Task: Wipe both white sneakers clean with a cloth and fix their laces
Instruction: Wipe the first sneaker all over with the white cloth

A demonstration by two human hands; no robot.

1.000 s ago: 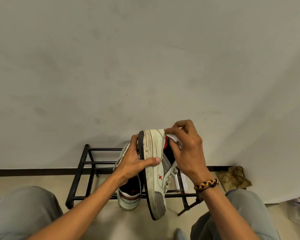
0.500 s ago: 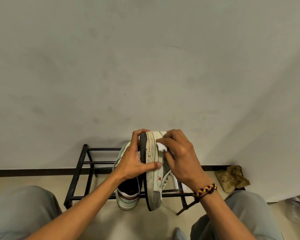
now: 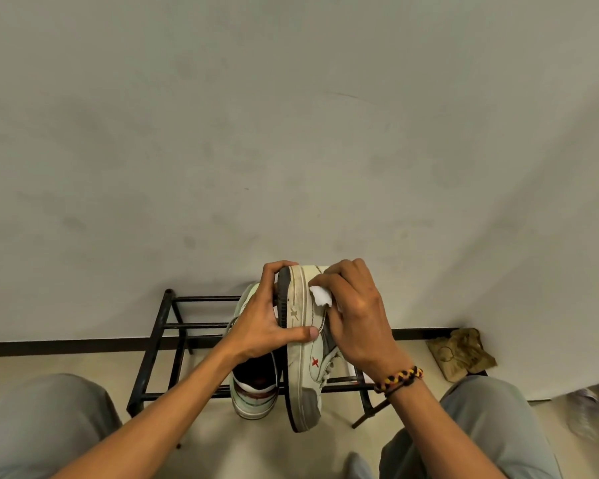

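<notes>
A white sneaker (image 3: 303,368) with a red star and grey toe is held on its side, sole facing left, toe pointing toward me. My left hand (image 3: 267,323) grips its dark sole, thumb across the rim. My right hand (image 3: 357,316) presses a small white cloth (image 3: 320,296) against the sneaker's side near the heel. The second white sneaker (image 3: 253,392) rests on the black metal rack (image 3: 153,350) behind my left hand, largely hidden.
The rack stands against a plain grey wall with a dark baseboard. A crumpled brown paper bag (image 3: 460,354) lies on the floor at the right. My knees in grey trousers frame the bottom corners.
My right hand has slid the cloth from the sneaker's heel opening down onto its side. The sneaker dropped slightly lower, and my left fingers now curl over the heel end.
</notes>
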